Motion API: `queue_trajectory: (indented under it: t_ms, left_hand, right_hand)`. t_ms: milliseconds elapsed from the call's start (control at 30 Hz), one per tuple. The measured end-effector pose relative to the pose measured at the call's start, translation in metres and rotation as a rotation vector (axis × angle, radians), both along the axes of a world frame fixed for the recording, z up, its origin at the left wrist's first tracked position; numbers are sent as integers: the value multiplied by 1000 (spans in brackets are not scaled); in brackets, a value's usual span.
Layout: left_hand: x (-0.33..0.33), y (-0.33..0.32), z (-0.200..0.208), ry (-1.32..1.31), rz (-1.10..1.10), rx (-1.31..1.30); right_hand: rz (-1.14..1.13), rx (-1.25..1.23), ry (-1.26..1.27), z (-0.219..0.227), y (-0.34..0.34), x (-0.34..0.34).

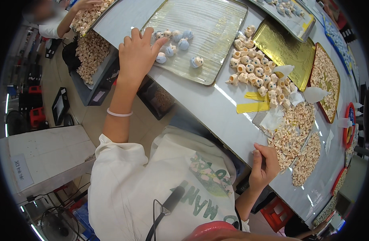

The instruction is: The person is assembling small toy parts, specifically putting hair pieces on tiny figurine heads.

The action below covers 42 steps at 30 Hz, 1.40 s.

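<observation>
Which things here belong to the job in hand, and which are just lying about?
Likely in the job:
blue-and-beige figurine heads, by the left hand
ribbed tray beneath them
small beige pieces, near the right hand

Apparently lying about:
red plastic stool
fan

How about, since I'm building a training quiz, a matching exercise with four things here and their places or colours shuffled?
1. left hand
2. right hand
3. wristband
4. tape strips

A. yellow, on the table
B. beside the pile of beige pieces
C. at the pale tray's left edge
D. white

Pairs: 1-C, 2-B, 3-D, 4-A
</observation>
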<state>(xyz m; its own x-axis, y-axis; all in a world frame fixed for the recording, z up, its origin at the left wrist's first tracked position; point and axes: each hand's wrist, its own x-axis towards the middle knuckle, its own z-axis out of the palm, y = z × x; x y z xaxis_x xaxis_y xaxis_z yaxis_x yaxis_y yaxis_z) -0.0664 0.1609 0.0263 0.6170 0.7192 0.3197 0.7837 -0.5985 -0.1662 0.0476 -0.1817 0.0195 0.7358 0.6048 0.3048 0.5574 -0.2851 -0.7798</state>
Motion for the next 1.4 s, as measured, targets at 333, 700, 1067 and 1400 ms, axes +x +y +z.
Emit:
queue_trajectory:
  t_ms: [333, 700, 1067, 1400]
  left_hand:
    - [27, -5, -8, -484, -294, -158]
    - [38, -2, -3, -558, -509, -593]
    - [11, 2, 12, -473, -629, -501]
    - [45, -14, 2, -450, -613, -559]
  right_hand:
    - [-8, 10, 8, 1, 1, 0]
    - [-3, 10, 6, 2, 1, 1]
    - [-11, 5, 35, 5, 0, 1]
    - [17, -4, 62, 6, 1, 4]
